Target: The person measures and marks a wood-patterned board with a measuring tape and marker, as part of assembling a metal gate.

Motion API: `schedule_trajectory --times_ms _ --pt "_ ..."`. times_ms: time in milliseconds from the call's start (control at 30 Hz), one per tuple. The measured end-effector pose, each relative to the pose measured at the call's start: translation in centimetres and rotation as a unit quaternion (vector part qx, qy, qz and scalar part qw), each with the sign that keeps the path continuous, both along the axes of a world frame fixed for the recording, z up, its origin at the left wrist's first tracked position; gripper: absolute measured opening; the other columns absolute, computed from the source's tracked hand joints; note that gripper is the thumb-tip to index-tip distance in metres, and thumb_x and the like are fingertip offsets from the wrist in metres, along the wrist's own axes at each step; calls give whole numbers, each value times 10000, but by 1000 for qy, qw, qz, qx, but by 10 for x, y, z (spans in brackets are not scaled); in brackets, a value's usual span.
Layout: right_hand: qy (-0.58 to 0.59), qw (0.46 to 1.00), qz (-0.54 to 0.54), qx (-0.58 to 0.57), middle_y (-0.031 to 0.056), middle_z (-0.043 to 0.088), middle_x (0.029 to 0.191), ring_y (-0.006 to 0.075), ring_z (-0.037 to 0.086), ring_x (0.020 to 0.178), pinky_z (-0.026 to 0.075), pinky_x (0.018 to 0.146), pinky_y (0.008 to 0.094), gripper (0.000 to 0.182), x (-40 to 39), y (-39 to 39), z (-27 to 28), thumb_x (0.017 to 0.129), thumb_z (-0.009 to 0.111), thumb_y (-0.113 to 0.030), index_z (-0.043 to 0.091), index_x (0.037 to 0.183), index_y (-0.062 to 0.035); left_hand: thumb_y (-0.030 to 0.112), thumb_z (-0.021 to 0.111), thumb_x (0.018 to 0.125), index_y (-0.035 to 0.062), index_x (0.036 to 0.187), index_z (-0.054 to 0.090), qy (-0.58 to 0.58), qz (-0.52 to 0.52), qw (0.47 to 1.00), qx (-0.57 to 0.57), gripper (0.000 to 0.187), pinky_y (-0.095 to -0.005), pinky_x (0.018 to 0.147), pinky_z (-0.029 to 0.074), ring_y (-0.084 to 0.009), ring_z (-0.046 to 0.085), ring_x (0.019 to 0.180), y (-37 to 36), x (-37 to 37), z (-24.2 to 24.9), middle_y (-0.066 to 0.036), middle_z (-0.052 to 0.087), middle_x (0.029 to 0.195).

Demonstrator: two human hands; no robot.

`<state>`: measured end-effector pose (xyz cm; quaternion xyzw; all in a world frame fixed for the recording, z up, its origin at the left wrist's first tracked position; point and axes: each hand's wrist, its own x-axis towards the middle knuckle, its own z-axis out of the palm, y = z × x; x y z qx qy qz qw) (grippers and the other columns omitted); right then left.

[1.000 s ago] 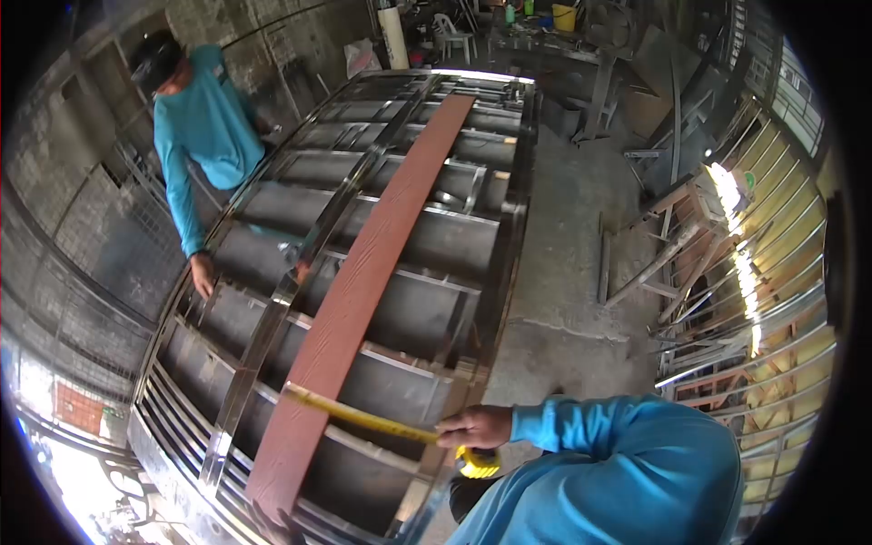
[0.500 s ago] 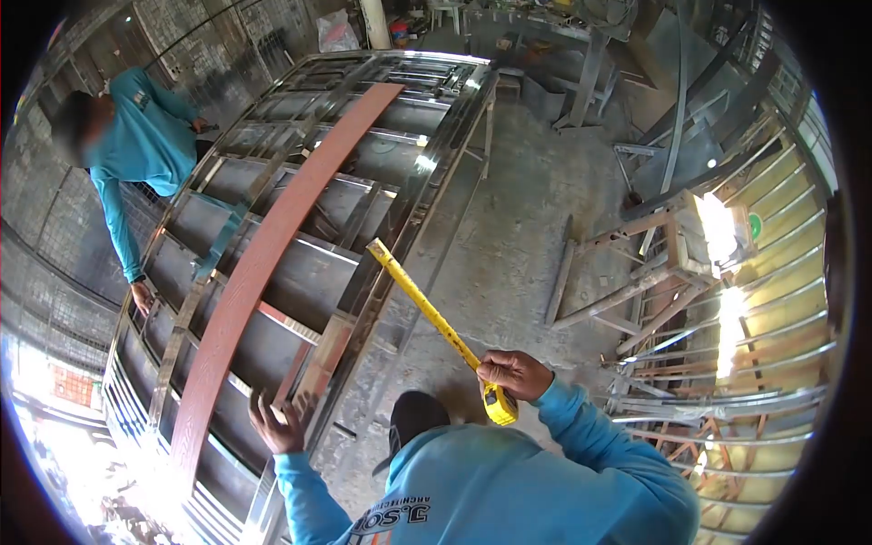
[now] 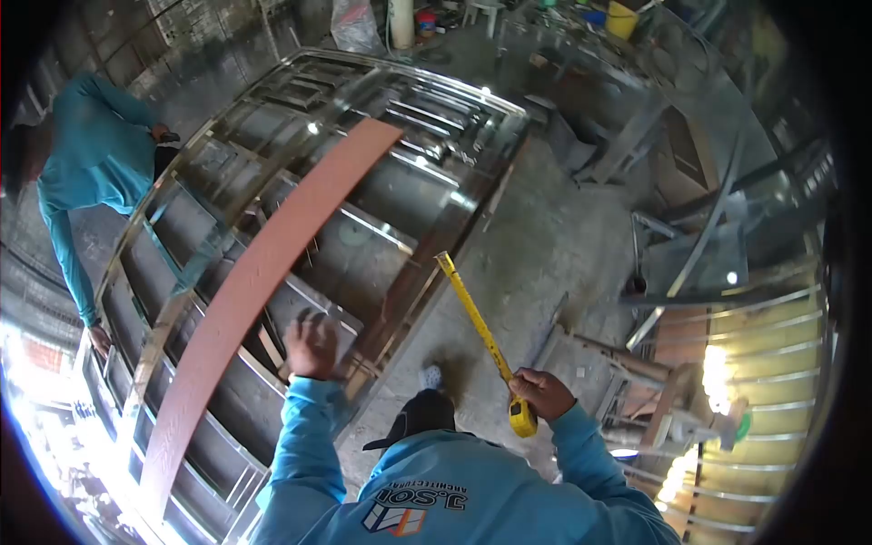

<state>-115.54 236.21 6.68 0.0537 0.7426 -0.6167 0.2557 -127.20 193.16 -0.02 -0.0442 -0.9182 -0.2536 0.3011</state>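
Note:
My right hand point(image 3: 543, 393) grips a yellow tape measure point(image 3: 522, 417), its blade point(image 3: 472, 313) drawn out a short way and pointing up and away over the floor. My left hand point(image 3: 312, 347) is slightly blurred, with fingers apart and nothing in it, over the near side of a large metal frame point(image 3: 386, 238). A long reddish wood-grain plank point(image 3: 263, 272) lies lengthwise across the frame's crossbars, just left of my left hand.
A co-worker in a blue-green top point(image 3: 91, 163) leans at the frame's left side, one hand point(image 3: 100, 341) at its edge. Metal bars point(image 3: 763, 450) and a wooden stand point(image 3: 658, 386) are at the right. A yellow bucket point(image 3: 621, 20) stands at the back.
My view has shifted. My left hand has lifted off the near edge and moved forward over the frame. The tape measure stays in my right hand, its blade now pointing more steeply forward.

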Motion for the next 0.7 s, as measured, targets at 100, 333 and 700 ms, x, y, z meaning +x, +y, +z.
schedule_trajectory --times_ms 100,333,700 --pt "69 996 16 52 49 670 834 158 622 759 499 726 335 289 -84 16 8 1008 592 -314 648 952 -36 240 732 812 80 1066 679 -50 -26 998 -42 306 -507 929 451 -383 574 1087 29 -53 10 -166 613 1216" --pt "147 981 70 109 145 648 796 256 613 722 471 685 384 359 -310 1 -9 1002 568 -381 649 940 -37 272 712 832 105 1093 679 -80 50 994 -55 312 -515 973 412 -365 562 1116 54 -220 27 -120 616 1214" --pt "91 985 129 71 144 663 837 209 610 757 482 702 349 373 -611 -19 -3 1020 567 -360 650 962 -1 355 595 925 139 1243 629 -249 118 961 -30 385 -536 1085 333 -373 453 1301 90 -534 -1 -114 585 1305"
